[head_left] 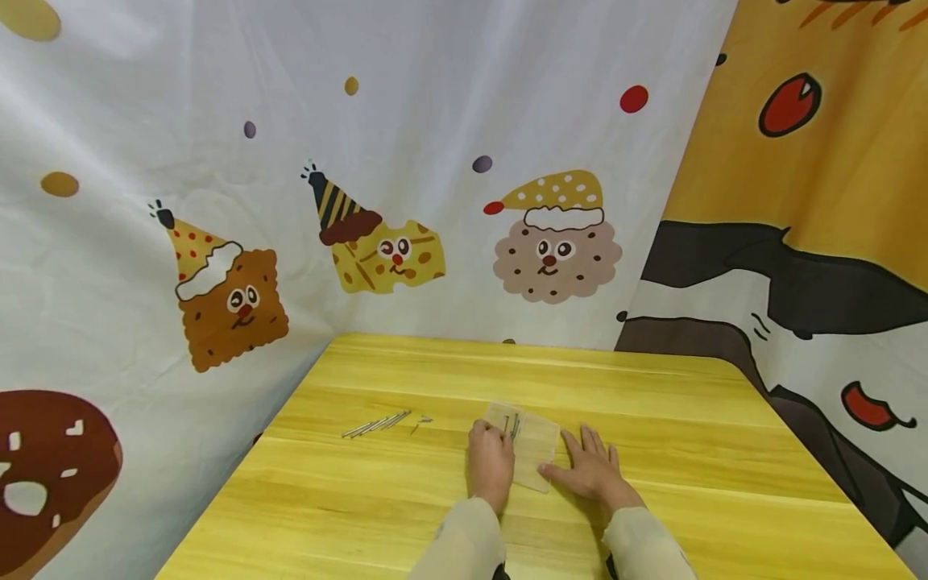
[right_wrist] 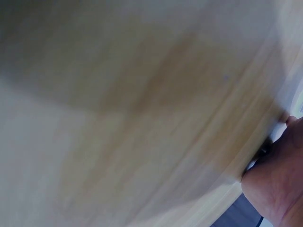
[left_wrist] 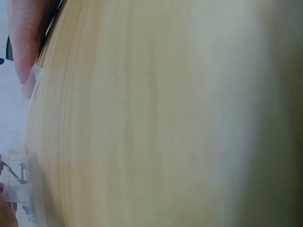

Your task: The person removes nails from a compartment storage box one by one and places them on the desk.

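Note:
My left hand [head_left: 491, 463] has its fingers curled at the left edge of a clear plastic box [head_left: 535, 445], which lies opened flat on the table. Several nails [head_left: 511, 424] sit in the box's left half, just beyond the fingers. On the other side, my right hand [head_left: 590, 467] is spread with its thumb at the box's right edge. The left wrist view catches a box wall with a nail [left_wrist: 21, 174] behind it and fingertips [left_wrist: 6, 215] close by. In the right wrist view, part of the right hand [right_wrist: 277, 177] shows low over the wood.
Left of the box, several long nails [head_left: 375, 424] lie side by side, with a few smaller ones [head_left: 423, 421] next to them. The yellow wood-grain table [head_left: 348, 499] meets a cartoon-printed curtain [head_left: 435, 145] at the back, left and right.

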